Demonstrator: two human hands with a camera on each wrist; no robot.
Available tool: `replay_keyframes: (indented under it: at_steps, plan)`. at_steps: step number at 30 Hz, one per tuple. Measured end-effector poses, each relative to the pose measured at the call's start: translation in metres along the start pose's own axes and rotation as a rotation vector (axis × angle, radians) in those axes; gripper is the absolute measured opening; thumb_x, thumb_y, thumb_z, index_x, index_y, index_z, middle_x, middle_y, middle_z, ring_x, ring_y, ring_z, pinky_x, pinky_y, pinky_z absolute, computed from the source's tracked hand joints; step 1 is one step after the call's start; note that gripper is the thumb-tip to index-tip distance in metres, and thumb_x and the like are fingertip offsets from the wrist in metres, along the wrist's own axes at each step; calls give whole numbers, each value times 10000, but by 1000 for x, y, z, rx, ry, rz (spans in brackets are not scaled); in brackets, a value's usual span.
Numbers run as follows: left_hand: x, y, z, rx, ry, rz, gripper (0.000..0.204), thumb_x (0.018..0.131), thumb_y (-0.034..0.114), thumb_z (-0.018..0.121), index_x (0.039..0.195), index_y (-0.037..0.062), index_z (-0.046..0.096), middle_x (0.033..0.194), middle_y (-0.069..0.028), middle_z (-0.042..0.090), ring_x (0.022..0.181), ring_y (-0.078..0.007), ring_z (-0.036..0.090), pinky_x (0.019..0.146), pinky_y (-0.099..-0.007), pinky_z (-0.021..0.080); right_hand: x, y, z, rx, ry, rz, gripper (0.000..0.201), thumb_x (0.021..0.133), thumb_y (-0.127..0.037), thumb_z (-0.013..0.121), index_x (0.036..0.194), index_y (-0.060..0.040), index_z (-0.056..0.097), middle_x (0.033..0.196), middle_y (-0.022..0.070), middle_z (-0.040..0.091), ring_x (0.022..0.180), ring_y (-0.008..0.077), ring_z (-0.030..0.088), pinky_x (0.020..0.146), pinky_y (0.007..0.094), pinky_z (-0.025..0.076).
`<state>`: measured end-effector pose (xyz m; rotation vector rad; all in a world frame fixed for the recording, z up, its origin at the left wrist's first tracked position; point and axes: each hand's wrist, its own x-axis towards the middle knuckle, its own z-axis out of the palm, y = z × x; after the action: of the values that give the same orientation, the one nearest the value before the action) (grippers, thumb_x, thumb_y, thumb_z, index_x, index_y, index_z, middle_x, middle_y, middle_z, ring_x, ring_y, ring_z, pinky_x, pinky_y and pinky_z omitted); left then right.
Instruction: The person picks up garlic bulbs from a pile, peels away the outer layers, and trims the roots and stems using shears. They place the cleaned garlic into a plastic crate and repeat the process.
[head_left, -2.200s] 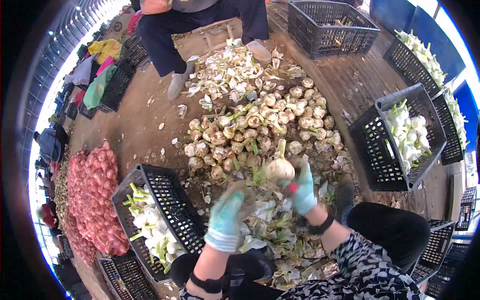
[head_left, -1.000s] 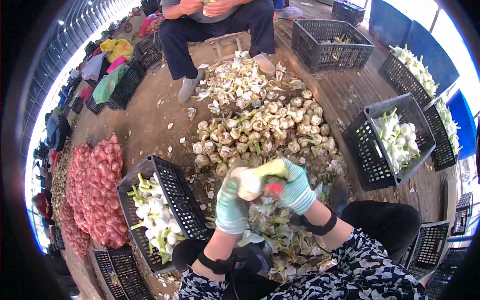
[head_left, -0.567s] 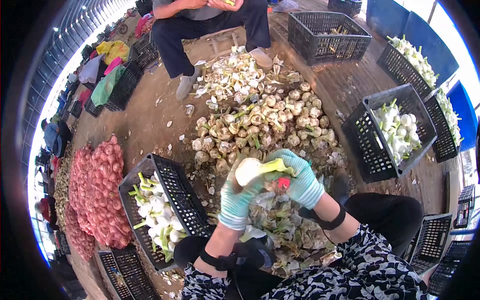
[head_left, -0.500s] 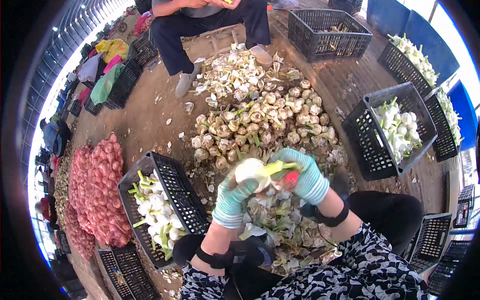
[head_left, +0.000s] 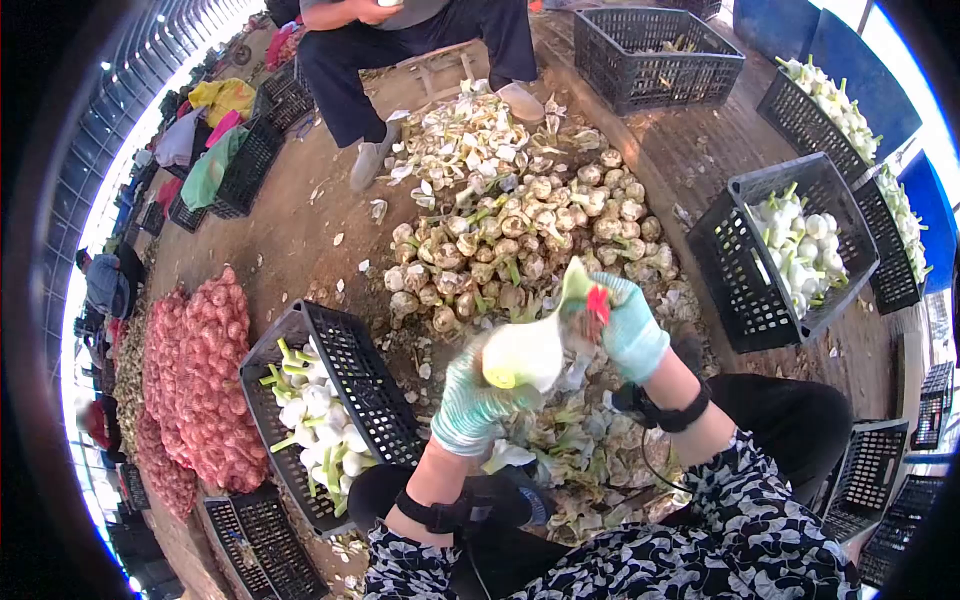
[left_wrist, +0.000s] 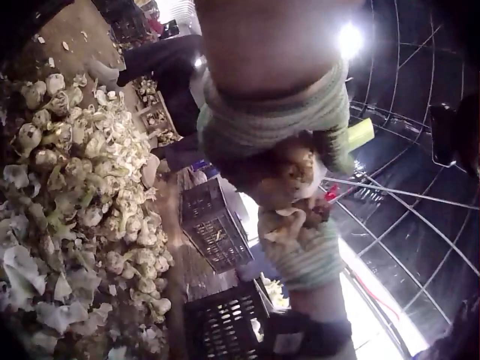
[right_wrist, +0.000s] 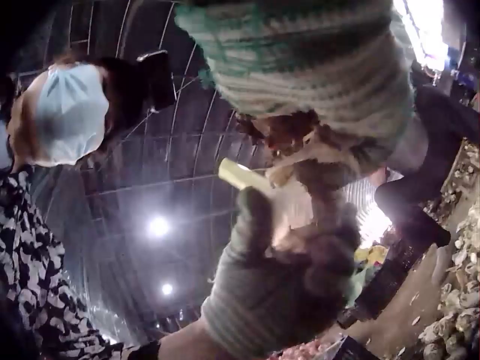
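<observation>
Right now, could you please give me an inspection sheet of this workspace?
Surface: brown floor, strewn with scraps.
Job's things: pale bulb in hand; dirty-skinned bulbs heaped ahead; white bulbs in the left crate, more in the right crate.
Clutter: leafy peelings below the hands.
Hands: left hand grips the pale bulb; right hand holds a red item, unclear what.
Cables: thin dark cable near the right wristband.
Surroundings: seated person opposite; red net sacks at left.

Brown dirt floor (head_left: 290, 235) lay beside wooden boards (head_left: 690, 145) on right in head view. Blue panels (head_left: 875, 80) stood beyond, white glare (head_left: 916, 72) alongside. Dark ribbed roof (right_wrist: 127, 217) arched overhead; two lights (right_wrist: 158, 227) shone.
</observation>
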<state>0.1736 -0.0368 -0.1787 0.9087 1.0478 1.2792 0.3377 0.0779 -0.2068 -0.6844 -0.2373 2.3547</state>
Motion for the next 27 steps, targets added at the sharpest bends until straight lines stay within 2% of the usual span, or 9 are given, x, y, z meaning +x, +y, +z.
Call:
replay_keyframes:
  at_steps: [3,5,10,12,13,16,19,25,27]
  plan:
    - [3,-24,-10,78,-157,31,697,547,281,783,1105,15,461,1012,-53,562,894,-146,546,806,-290,441,51,23,-65,-870,188,-540,180,774,-214,529,825,-50,583,719,67,573,601,197,532,561,295,446]
    - [1,-21,-9,-70,-133,14,706,551,281,782,1117,18,453,1017,-52,560,900,-146,544,807,-293,441,37,28,-69,-2115,16,-233,137,773,-155,538,818,-45,606,719,60,576,618,168,528,567,268,435]
    - [-2,-2,-17,-119,-156,-58,676,593,204,761,1145,16,421,1013,-67,551,890,-167,543,797,-282,444,5,13,-23,-895,-41,-118,341,763,-113,561,1090,-44,495,1046,80,546,795,190,548,694,286,455]
    - [1,1,-13,-80,-85,-85,659,613,194,745,1150,9,411,1016,-64,545,898,-174,536,805,-285,431,-3,11,7,-579,-521,-185,448,762,-87,561,1182,-52,409,1152,76,474,924,195,523,784,278,440]
    - [2,3,-10,-38,-10,-111,642,634,184,729,1154,2,400,1019,-60,538,907,-181,530,814,-288,418,-7,16,23,-1165,-473,-586,493,717,-19,590,1179,-51,420,1146,76,468,978,159,492,824,248,420]
    - [11,-5,-12,-158,230,-12,516,690,107,675,1117,-16,413,1032,-90,519,895,-170,533,755,-267,459,-14,39,37,-1354,-225,-932,441,605,16,674,1011,-48,516,1020,94,518,932,191,511,812,274,426]
    - [8,-7,-14,-305,261,27,490,704,139,667,1102,-10,423,1032,-96,517,892,-184,537,769,-284,451,-20,55,37,-1291,-383,-971,324,617,6,668,900,-46,520,898,86,525,818,195,530,776,280,438]
    - [6,-8,-10,-508,241,72,478,710,216,662,1075,-4,444,961,-96,548,829,-195,555,771,-298,449,-25,64,46,-814,-122,-590,253,837,-214,487,1036,-67,431,929,80,522,758,194,538,681,342,484]
    - [5,-7,-5,-414,335,100,491,709,236,663,1072,-14,444,942,-97,556,816,-192,557,767,-294,451,-11,73,45,11,55,-191,335,862,-319,400,1082,-67,404,967,106,515,734,213,548,632,355,493]
